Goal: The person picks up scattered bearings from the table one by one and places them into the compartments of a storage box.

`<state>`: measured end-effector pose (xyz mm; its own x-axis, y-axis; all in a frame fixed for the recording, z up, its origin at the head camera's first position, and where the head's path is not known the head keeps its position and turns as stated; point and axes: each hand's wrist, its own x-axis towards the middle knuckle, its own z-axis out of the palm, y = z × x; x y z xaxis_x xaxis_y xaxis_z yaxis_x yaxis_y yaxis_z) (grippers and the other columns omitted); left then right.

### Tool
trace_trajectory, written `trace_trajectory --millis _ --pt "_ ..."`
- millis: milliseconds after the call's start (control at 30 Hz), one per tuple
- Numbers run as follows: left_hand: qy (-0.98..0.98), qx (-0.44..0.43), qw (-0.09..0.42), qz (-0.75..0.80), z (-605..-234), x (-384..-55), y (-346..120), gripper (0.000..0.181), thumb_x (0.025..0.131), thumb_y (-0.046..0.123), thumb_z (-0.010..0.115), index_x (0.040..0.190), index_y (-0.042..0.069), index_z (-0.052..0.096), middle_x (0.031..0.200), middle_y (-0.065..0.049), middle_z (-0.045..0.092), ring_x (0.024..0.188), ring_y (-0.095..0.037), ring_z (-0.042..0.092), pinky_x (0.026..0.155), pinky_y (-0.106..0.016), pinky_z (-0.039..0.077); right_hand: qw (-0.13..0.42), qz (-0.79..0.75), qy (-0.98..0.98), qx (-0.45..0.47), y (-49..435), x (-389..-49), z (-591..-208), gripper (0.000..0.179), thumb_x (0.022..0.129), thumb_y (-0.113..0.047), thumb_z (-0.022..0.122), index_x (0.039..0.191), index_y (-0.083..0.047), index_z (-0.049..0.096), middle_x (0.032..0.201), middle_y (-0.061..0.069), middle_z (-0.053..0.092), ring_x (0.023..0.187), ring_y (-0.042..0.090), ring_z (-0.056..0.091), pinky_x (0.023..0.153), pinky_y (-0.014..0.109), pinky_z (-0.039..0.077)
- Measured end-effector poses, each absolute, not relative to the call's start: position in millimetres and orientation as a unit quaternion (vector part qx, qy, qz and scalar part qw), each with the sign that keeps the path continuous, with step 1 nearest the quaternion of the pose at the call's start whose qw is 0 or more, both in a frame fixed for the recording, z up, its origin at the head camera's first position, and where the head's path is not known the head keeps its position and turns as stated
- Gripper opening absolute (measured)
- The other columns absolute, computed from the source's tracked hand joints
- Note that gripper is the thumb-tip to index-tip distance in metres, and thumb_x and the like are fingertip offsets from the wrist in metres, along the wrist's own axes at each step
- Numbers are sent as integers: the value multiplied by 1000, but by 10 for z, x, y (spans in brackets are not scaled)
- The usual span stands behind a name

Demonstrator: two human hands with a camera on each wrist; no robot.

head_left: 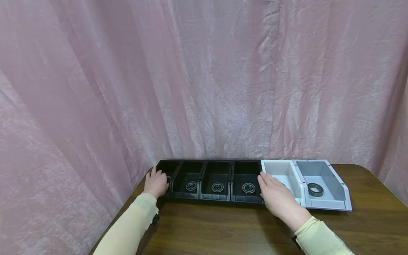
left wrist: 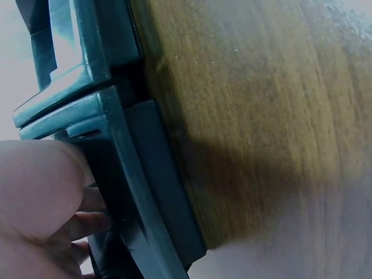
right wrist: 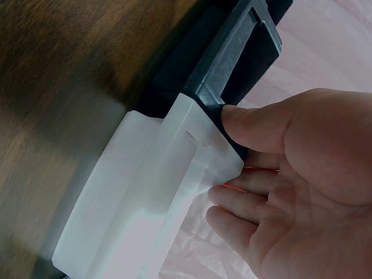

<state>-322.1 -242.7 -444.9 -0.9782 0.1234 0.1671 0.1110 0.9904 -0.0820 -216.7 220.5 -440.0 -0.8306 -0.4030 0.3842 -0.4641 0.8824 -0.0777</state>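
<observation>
Several black bins stand side by side, joined on the right by a white bin (head_left: 280,164) and a pale grey bin (head_left: 328,203). At the row's left end, my left hand (head_left: 156,183) grips the outermost black bin (left wrist: 131,168), its fingers over the side wall. My right hand (head_left: 277,194) straddles the meeting walls of the last black bin (right wrist: 209,75) and the white one. Its thumb lies against the black wall, and its fingers curl on the white side. Ring bearings (head_left: 248,188) lie in the black bins; the leftmost is partly hidden by my left hand.
A darker ring bearing (head_left: 315,190) lies in the pale grey bin. The bins sit along the back of a brown wooden table (head_left: 207,226), whose left edge slants close beside my left arm. Pink curtains (head_left: 216,88) hang right behind the row.
</observation>
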Motion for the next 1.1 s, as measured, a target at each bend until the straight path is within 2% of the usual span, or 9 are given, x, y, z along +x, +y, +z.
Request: trace_trajectory --millis 167,467,733,867,1100 --pt "-992 -65 96 41 -4495 -3238 -2445 33 99 18 81 121 -6 74 145 -31 63 155 -56 34 121 -73 34 185 86 -952 227 2207 -2168 -4409 53 94 0 82 140 19 62 148 38 59 139 53 59 117 58 49" --pt "-994 -69 75 46 -4659 -3382 -2564 37 102 20 78 130 -5 74 150 -31 61 159 -59 24 124 -78 25 181 84 -953 226 2211 -2183 -4430 54 94 -1 82 140 18 62 147 37 60 138 52 59 117 58 49" --pt "-997 -56 40 47 -4613 -3378 -2501 33 101 4 69 133 -2 75 154 -32 57 161 -59 19 124 -80 22 182 84 -952 229 2208 -2182 -4428 54 94 0 82 140 18 62 148 38 60 139 52 59 117 58 49" --pt "-997 -54 30 53 -4599 -3399 -2493 32 103 1 63 133 -1 75 155 -32 56 161 -60 17 123 -82 20 185 82 -952 229 2210 -2178 -4419 54 94 -1 83 140 17 62 148 38 60 138 52 60 117 58 50" --pt "-997 -44 7 55 -4509 -3364 -2422 32 102 -1 65 132 1 76 153 -30 59 162 -60 14 123 -83 16 188 82 -952 228 2209 -2177 -4402 53 94 -1 83 140 18 62 147 38 60 138 52 60 117 58 50"
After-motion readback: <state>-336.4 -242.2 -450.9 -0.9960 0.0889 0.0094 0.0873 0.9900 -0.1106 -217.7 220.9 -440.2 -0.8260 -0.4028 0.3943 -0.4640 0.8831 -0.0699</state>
